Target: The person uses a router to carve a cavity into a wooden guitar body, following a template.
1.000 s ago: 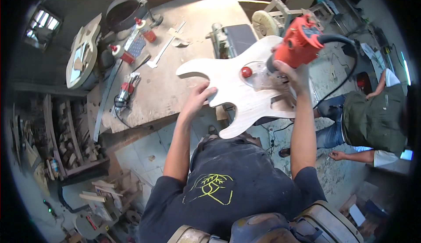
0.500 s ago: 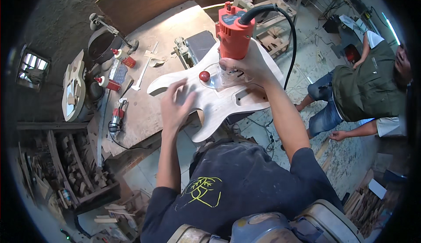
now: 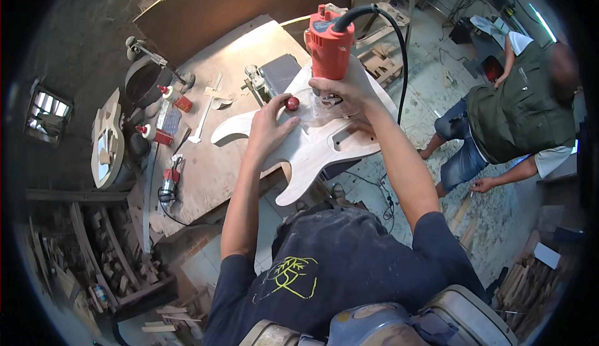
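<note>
The right hand [image 3: 346, 91] has its grip closed around the lower part of an orange-red router [image 3: 331, 51], which stands upright on a pale wooden guitar body [image 3: 306, 174] with a clear base plate [image 3: 307, 114] beneath it. A black cable [image 3: 404, 53] arches from the router's top and drops to the right. The left hand [image 3: 268, 127] lies over the guitar body with its grip loosely parted, thumb and forefinger spread beside a round red knob [image 3: 291, 103]; the forefinger seems to touch the knob, though its tip is hard to make out. The guitar body sits at the right side of the tabletop [image 3: 203, 171], one horn overlapping it and the cut-out cavity out past its edge. Farther left on the tabletop lie two red-labelled bottles [image 3: 181, 101] and a red and silver power tool [image 3: 169, 187]. Over to the right, another person [image 3: 515, 118] in a green vest faces the work.
</note>
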Motion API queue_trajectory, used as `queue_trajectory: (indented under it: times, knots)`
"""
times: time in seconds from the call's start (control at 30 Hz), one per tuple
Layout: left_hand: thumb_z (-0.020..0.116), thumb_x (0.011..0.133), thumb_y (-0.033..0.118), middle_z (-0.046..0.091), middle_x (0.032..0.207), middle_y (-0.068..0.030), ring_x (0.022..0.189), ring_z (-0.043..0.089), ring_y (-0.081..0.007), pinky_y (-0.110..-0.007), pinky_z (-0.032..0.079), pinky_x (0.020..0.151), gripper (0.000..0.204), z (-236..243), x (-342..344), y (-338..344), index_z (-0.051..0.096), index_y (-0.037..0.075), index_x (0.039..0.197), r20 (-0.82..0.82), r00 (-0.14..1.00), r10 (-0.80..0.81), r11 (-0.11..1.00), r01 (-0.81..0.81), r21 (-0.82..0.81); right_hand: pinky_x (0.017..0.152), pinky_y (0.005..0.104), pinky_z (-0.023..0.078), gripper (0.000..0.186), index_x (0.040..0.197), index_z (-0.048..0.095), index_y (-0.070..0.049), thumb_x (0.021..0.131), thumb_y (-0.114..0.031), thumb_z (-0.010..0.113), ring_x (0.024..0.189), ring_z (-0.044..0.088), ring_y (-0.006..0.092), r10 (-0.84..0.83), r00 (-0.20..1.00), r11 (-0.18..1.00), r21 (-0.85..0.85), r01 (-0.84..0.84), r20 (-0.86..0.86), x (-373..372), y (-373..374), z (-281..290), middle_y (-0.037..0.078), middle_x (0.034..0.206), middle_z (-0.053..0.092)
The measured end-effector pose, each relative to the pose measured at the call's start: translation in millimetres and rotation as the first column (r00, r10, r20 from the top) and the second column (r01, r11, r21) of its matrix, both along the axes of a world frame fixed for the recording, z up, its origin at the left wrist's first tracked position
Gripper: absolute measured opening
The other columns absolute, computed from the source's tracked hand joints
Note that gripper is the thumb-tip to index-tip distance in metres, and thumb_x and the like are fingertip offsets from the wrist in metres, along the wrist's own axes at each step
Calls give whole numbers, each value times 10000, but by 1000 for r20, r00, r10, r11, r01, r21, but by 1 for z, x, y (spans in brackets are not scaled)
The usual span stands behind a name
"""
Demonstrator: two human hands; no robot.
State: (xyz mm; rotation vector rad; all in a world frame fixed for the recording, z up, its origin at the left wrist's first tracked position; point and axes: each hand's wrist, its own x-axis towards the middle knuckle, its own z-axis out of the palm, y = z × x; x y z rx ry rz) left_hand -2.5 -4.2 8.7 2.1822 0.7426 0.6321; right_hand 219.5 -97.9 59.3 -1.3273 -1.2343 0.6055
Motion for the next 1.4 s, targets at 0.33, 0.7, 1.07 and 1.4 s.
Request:
queue_trajectory:
  times: [0.33, 0.7, 1.07, 1.4]
  knots:
    - [810, 830, 110, 685, 1306, -193, 1297, 626, -273, -367, 473, 1087, 600, 0, -3, 10, 583, -5, 1373, 10, 998, -68, 988, 68, -138, 730, 292, 544, 480, 1107, 633, -18, 744, -207, 886, 820, 656, 126, -70, 983, 997, 8, 73, -172, -18, -5, 3, 36, 972, 664]
    - [662, 922, 109, 720, 1258, -178, 1208, 677, -292, -405, 498, 1065, 385, 69, 25, 41, 673, 18, 1297, 386, 913, -133, 989, 148, -9, 847, 316, 529, 596, 1206, 628, -32, 724, -248, 904, 958, 650, 140, -49, 983, 998, -34, 44, -174, -14, -7, -5, 39, 1072, 684]
    - [647, 986, 95, 751, 1107, -96, 1066, 716, -201, -343, 558, 947, 251, 177, 87, 37, 730, 39, 1217, 247, 893, -375, 900, 288, 327, 911, 366, 511, 662, 1250, 602, -32, 712, -270, 906, 1023, 668, 228, -121, 993, 989, -82, 120, 2, -10, -4, -4, 98, 1103, 696]
    - [664, 940, -3, 773, 912, -61, 882, 732, -133, -305, 590, 814, 147, 189, 105, 52, 772, 18, 1038, 165, 914, -370, 925, 346, 154, 922, 382, 510, 655, 1263, 599, -52, 718, -265, 893, 1045, 676, 260, -124, 991, 987, -93, 129, 51, -5, -1, -5, 109, 1117, 701]
